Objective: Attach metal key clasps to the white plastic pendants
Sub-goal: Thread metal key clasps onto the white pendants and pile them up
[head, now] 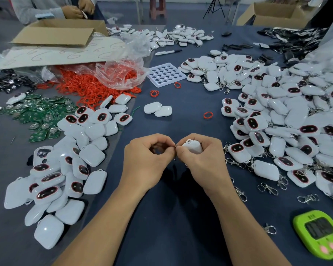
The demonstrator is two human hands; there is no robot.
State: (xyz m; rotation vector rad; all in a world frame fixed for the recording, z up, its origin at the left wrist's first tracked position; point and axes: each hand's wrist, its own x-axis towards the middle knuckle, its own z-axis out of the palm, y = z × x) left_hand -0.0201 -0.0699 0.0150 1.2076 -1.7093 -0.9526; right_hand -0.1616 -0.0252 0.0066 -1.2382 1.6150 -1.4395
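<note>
Close to the body, at six o'clock, both forearms are reaching out over the dark blue table (171,223). Just ahead, the two hands are meeting fingertip to fingertip. The right hand (200,162) is gripping a white pendant (193,147) with its loop end turned up. The left hand (147,160) is pinching, with curled fingers, a small metal clasp (175,149) that is showing only as a sliver between the fingertips. The metal seems to be going into the pendant's loop, though whether it is through yet is too hidden to tell.

At four o'clock of the hands a green timer (323,233) is lying face up, and loose clasps (267,188) are lying scattered between it and the hands, not yet used. At nine o'clock a heap of bare pendants (65,169) is sitting with no metal showing on it, so plenty is remaining. From two to three o'clock a much larger heap (286,121) is spreading out, with many pieces there already carrying clasps, so a good share is looking finished.

Further out at twelve o'clock two bare pendants (158,109) are lying side by side, and beyond them a white tray (165,74). At eleven o'clock red rings (92,89) are spilling from a plastic bag (121,73), with green circuit boards (37,114) at ten. Farthest off, another person's hands (75,8) are working behind a cardboard box (60,31).
</note>
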